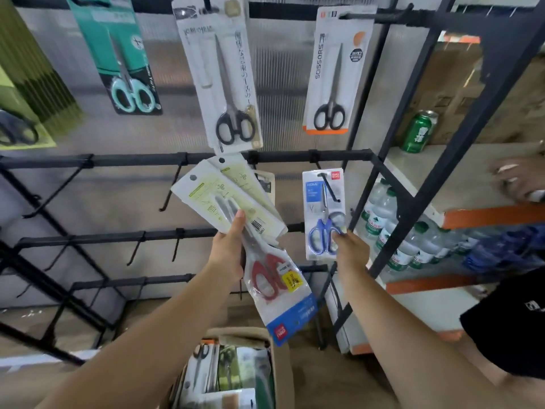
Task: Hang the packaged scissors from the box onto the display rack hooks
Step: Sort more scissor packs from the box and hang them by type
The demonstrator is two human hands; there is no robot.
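Note:
My left hand [228,250] grips a fanned bundle of packaged scissors: pale green-and-white cards [224,196] on top and a red-handled pair [271,278] in a clear pack hanging below. My right hand [349,247] pinches the lower edge of a blue-handled scissors pack [323,214], whose top hole sits on a black hook [330,187] of the middle rack bar [132,159]. The cardboard box [280,367] with more packs stands on the floor below my arms.
Three packs hang from the top row: teal [124,57], white [224,78], and orange-trimmed [333,75]. Bare hooks [169,196] line the lower bars. A shelf at right holds a green can [418,131] and water bottles [407,240]. Another person's hand [522,180] rests there.

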